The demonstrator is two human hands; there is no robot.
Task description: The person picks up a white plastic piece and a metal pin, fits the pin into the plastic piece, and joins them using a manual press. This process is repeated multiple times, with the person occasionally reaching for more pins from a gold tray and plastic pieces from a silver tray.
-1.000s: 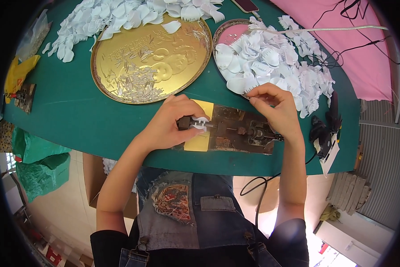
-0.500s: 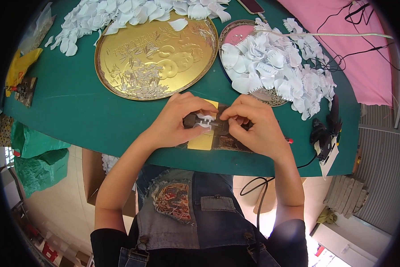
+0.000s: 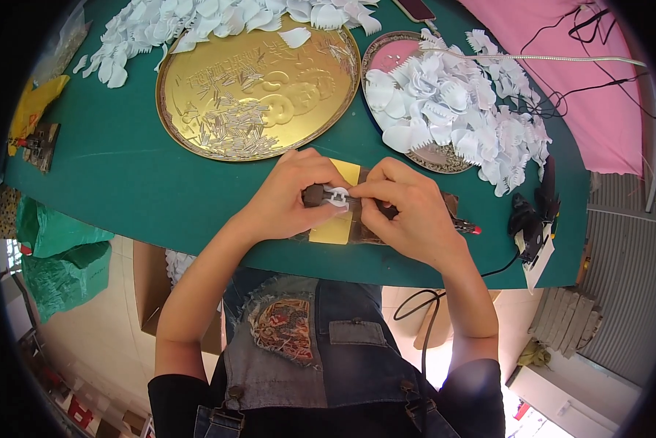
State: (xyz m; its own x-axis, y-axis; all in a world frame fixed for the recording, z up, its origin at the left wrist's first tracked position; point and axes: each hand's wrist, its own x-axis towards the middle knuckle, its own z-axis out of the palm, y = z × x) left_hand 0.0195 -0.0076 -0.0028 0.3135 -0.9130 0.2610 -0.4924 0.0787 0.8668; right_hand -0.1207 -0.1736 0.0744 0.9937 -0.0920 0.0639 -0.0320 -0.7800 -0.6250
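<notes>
both grips pinching the small white piece (image 3: pixel 336 198), right hand (image 3: pixel 408 212) unmoved beside left hand (image 3: pixel 291 201) since half a second ago

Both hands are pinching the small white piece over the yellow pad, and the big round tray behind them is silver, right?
Not quite. The head view shows the left hand and right hand meeting on the small white piece over the yellow pad, but the big round tray behind them is gold, not silver.

A small craft workshop: a green cutting mat (image 3: pixel 160 182) bears a gold tray (image 3: pixel 196 73), with white paper petals (image 3: pixel 459 109) heaped beside it.
</notes>
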